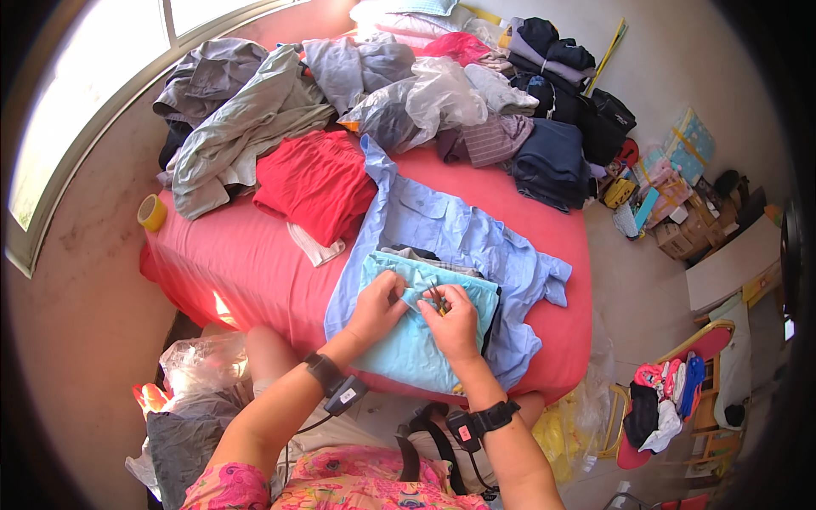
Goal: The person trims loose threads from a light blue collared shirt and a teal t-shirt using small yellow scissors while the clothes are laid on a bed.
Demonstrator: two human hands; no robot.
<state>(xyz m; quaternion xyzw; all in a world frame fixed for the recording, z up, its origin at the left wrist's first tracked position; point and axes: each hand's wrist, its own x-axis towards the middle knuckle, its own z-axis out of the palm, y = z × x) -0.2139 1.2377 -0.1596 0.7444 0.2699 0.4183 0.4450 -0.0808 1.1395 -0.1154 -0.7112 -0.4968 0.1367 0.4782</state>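
My left hand [381, 305] pinches a small fold of a light turquoise cloth [401, 360] between thumb and fingers. Close by on the right, my right hand [456, 325] holds small pointed snips [438, 299] with yellow on the handle, their tips upward. The fingers of that hand are also at the raised fold. The turquoise cloth lies folded over a grey and black garment [414, 254], whose edge shows behind it. Beneath these spreads a light blue button shirt [440, 220], one sleeve reaching away from me. What lies under my fingers is hidden.
The bed [229, 248] has a red cover. Red shorts [312, 182], grey garments [248, 127], a clear plastic bag [446, 92] and folded dark trousers [551, 159] lie beyond. A tape roll [152, 212] sits at the left edge. Right stands a chair [631, 451] bearing clothes.
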